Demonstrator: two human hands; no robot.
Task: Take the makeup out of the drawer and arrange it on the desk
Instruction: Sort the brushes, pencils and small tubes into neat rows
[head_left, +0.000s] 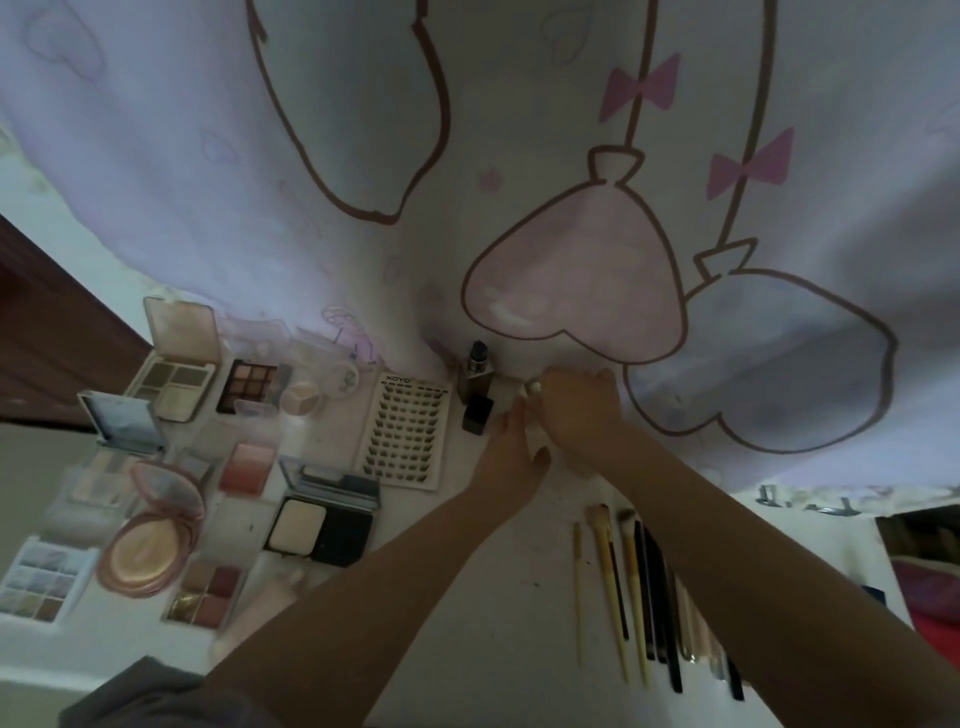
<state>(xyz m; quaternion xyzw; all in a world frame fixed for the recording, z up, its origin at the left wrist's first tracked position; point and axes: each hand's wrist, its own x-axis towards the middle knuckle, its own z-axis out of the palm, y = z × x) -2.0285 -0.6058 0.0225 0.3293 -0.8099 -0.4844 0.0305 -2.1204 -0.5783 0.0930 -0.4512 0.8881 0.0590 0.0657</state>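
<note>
Both your hands meet at the back of the desk (467, 597), just past the centre toward one o'clock, on a small white item (530, 439) that looks like a tube or pouch. Your right hand (576, 410) is curled over its top end near a pale cap; your left hand (511, 449) pinches its lower part. Most of it is hidden by your fingers, so what exactly it is cannot be told.

It looks light and probably soft-walled, so hold it by the body, not the cap, and squeeze gently so nothing oozes out. Just at nine o'clock from your hands stands a dark bottle (475, 371) and a black lipstick tube (478, 413); both are narrow and upright and would likely tip at a nudge.

The open cases lie from nine to eight o'clock:
- the lash tray (408, 431) holds rows of small lashes, loose-looking and easy to spill if tilted;
- the black compact (324, 522) shows a pale pressed powder pan;
- the round pink compact (148, 540) holds a peach pan, its lid up;
- the eyeshadow palette (247, 384) carries brown squares;
- the white palette (44, 579) at the near left edge holds pale pans.

Pressed powders crack easily, so lift those flat, by the base, not the hinged lid.

The brushes (639, 587) lie side by side at four o'clock.

The drawer is not in view.
</note>
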